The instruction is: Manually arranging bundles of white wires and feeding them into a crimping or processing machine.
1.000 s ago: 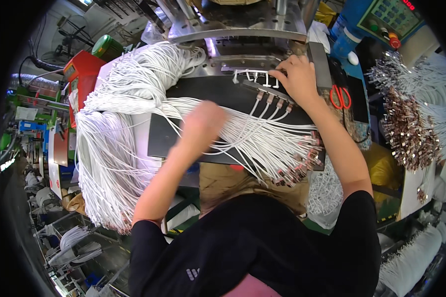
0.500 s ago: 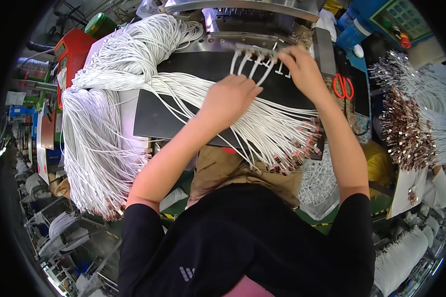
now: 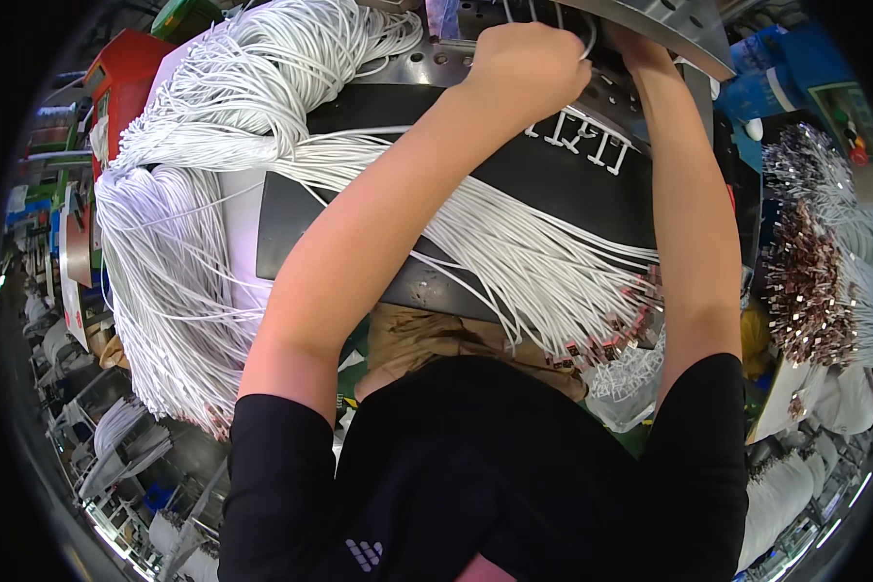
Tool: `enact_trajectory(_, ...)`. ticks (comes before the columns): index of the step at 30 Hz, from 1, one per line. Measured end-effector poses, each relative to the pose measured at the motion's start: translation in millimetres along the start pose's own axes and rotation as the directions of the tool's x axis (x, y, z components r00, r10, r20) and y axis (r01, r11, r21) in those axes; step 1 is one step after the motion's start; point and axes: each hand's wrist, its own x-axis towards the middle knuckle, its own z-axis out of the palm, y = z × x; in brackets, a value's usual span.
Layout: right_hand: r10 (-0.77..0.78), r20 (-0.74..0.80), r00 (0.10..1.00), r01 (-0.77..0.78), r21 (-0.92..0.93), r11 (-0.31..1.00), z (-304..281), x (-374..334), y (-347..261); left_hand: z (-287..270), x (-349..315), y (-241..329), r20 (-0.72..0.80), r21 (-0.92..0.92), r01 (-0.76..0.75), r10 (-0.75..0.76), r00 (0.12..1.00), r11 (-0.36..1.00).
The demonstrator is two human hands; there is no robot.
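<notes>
My left hand (image 3: 532, 66) is at the far side of the work surface, its fingers curled closed around a few white cables (image 3: 590, 37) whose ends reach in at the machine. Close by on the right, my right hand (image 3: 638, 47) is under the metal machine edge (image 3: 664, 29); its fingers are hidden there. A white branched plastic piece (image 3: 588, 139) lies on the black board (image 3: 606, 199) between my forearms. Beneath my left forearm, a loose bundle of white cables (image 3: 500, 228) fans across the board, its connector ends toward me at the right.
Large coils of white cable (image 3: 252, 78) and a hanging cable bundle (image 3: 165, 272) fill the left side. A clear bin of white plastic scraps (image 3: 626, 383) stands below the board's right corner. More cables with metal connectors (image 3: 810, 281) lie at the far right.
Both hands have moved forward to the machine, the left one taking the few cables along. The branched plastic piece now lies in plain view on the board. My view has shifted too.
</notes>
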Motion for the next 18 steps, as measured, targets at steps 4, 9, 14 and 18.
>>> enact_trajectory(4, -0.055, -0.065, 0.996, 0.05, -0.077, 0.996, -1.0, -9.1, -0.9, 1.1, 7.2, -21.3, 0.072, -0.066, 0.134, -0.129, 0.989, 0.989)
enact_trajectory(9, -0.085, -0.057, 0.995, 0.082, -0.061, 0.995, -39.6, -42.4, -78.5, -15.9, 6.1, -34.0, 0.04, -0.156, 0.177, -0.173, 0.984, 0.972)
enact_trajectory(14, -0.374, -0.061, 0.926, 0.349, -0.246, 0.904, -54.3, -83.4, -141.5, 22.1, -0.3, -55.6, -0.336, 0.066, 0.025, -0.001, 0.942, 0.997)
enact_trajectory(18, -0.312, -0.038, 0.949, 0.291, -0.27, 0.918, -39.2, -78.0, -141.1, 35.7, 6.0, -62.2, -0.493, 0.362, -0.048, 0.235, 0.838, 0.931)
